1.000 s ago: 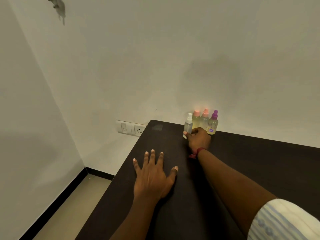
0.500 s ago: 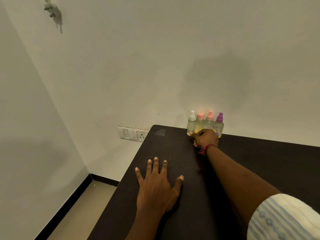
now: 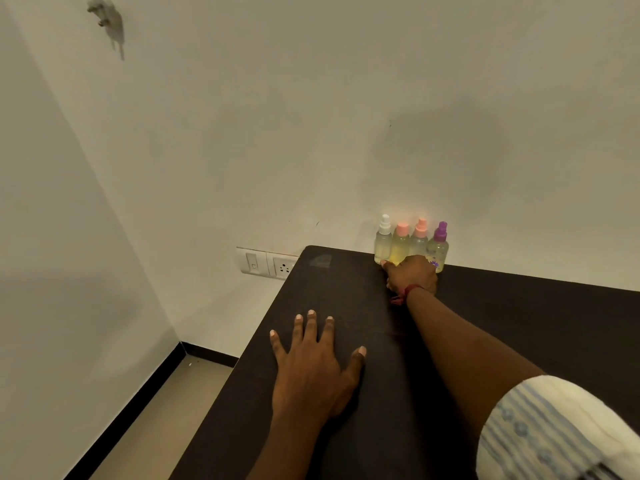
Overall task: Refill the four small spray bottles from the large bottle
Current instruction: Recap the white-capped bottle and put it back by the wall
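Observation:
Four small spray bottles stand in a row against the wall at the back of the dark table (image 3: pixel 519 327): a white-capped bottle (image 3: pixel 383 241), two pink-capped ones (image 3: pixel 401 243) (image 3: pixel 419 238) and a purple-capped one (image 3: pixel 440 244). They hold pale yellowish liquid. My right hand (image 3: pixel 412 276) reaches to their bases with fingers curled, and its thumb tip is on the foot of the white-capped bottle. My left hand (image 3: pixel 311 370) lies flat on the table with fingers spread, holding nothing. The large bottle is out of sight.
The table's left edge runs diagonally, with beige floor (image 3: pixel 166 424) below it. A wall switch and socket (image 3: pixel 266 267) sit just left of the table's back corner. A small hook (image 3: pixel 105 15) hangs high on the wall.
My right hand carried the white-capped bottle back toward the wall and set it at the left end of the row. The left hand stayed flat on the table.

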